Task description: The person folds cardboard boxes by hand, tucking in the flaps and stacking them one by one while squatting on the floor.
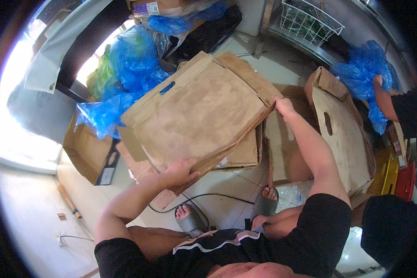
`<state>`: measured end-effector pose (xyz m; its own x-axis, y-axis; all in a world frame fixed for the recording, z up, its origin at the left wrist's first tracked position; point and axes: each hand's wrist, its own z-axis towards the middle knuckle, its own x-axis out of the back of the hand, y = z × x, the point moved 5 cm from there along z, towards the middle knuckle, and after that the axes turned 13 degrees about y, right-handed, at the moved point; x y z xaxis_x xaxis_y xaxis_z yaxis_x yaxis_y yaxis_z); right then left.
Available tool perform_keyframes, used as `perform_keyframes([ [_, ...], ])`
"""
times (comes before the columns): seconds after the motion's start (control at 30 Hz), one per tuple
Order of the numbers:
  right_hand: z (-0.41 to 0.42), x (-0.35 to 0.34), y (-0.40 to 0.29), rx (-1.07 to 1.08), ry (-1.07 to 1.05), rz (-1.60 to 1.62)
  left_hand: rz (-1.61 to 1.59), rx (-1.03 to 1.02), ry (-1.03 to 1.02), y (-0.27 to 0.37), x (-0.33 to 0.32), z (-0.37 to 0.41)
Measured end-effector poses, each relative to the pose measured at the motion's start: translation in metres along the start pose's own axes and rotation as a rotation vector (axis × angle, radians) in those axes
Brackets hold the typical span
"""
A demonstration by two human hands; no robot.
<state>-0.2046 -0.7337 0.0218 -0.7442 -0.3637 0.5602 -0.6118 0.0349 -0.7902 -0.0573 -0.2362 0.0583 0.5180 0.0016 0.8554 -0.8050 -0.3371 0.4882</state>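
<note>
Between my two hands is a flattened brown cardboard box (201, 107), tilted, with stained faces and a slot-shaped handle hole in its far flap. My left hand (180, 172) grips its near left edge, the thumb reaching over the near side. At its right corner my right hand (283, 107) pinches the edge. Beneath it, partly hidden, lies another cardboard box (241, 153). Close to my right forearm a large open carton (285, 160) stands on the floor, with a further carton (340, 128) with a handle hole beside it.
Blue plastic bags (135, 69) are heaped at the far left, near an open cardboard tray (87, 149). A black cable (222, 196) loops across the tiles by my feet. On the right, another person's arm (385, 100) reaches to a blue plastic bag (363, 69). A white wire basket (311, 22) hangs beyond.
</note>
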Motion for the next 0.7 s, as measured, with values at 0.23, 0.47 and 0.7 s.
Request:
perform_keyframes([
  [0.23,-0.086,-0.045,-0.074,0.367,0.074,-0.149,-0.038,0.057,0.038,0.008,0.003,-0.02],
  [0.47,-0.086,-0.049,-0.041,0.247,0.016,-0.065,-0.02,-0.009,0.093,0.031,-0.005,-0.021],
  [0.7,-0.173,0.01,-0.094,0.988,0.02,-1.109,-0.068,-0.159,0.029,0.034,-0.012,-0.026],
])
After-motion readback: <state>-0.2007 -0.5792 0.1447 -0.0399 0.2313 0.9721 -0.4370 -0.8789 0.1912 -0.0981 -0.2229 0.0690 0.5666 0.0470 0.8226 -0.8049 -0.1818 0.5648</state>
